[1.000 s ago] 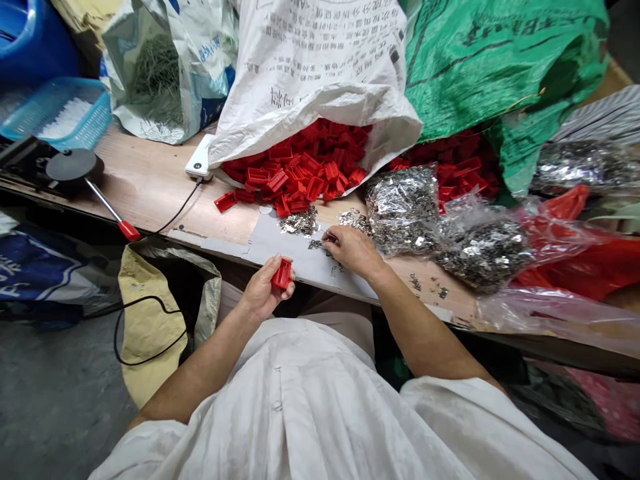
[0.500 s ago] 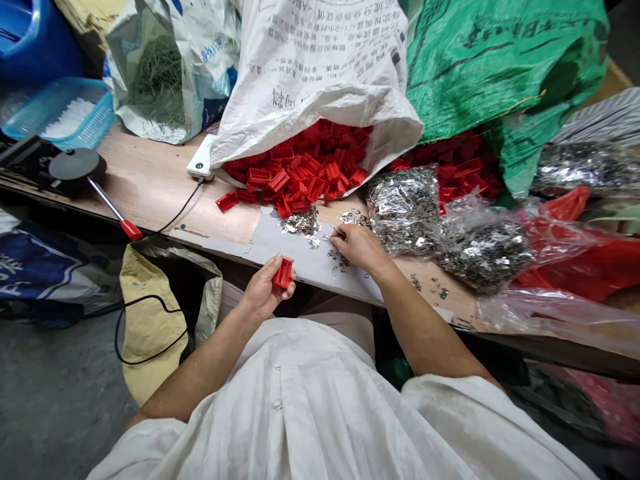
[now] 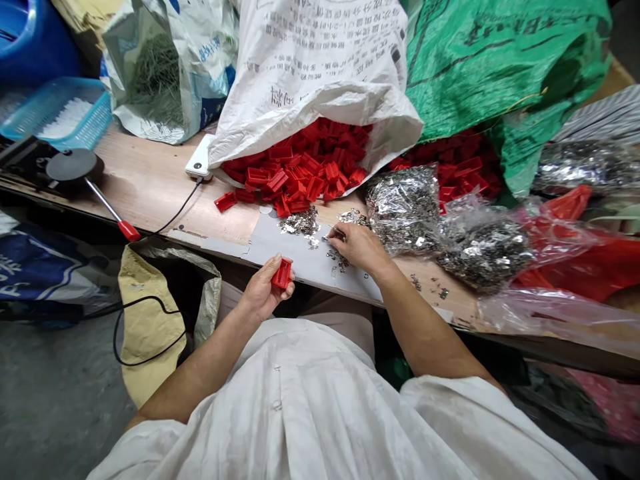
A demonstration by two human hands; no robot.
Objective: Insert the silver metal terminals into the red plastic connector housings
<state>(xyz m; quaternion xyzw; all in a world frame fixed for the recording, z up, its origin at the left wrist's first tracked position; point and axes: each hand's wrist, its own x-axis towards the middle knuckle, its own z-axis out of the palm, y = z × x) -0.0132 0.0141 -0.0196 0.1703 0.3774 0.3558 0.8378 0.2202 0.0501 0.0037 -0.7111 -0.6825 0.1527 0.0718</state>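
Observation:
Between the thumb and fingers of my left hand (image 3: 263, 288) is a small red plastic housing (image 3: 283, 273), its hollow side facing up. It is held just off the bench's front edge. My right hand (image 3: 357, 245) rests over the grey sheet (image 3: 280, 243), fingertips pinched together among small metal clips (image 3: 341, 259). What lies in that pinch is too small to make out. A heap of shiny metal pieces (image 3: 300, 221) sits left of my right hand. Behind it, many red housings (image 3: 300, 173) spill from a white woven sack (image 3: 325, 53).
Clear bags of metal pieces (image 3: 403, 210) lie right of my right hand. A green sack (image 3: 500, 73) stands behind them. On the left are a hand press with a red-tipped lever (image 3: 129, 231), a blue basket (image 3: 95, 123) and a white power strip (image 3: 199, 159). A yellowish sack (image 3: 150, 320) hangs below the bench edge.
My right hand has shifted slightly right over the metal clips, and its fingers have kept working there. My left hand keeps the red housing in the same place.

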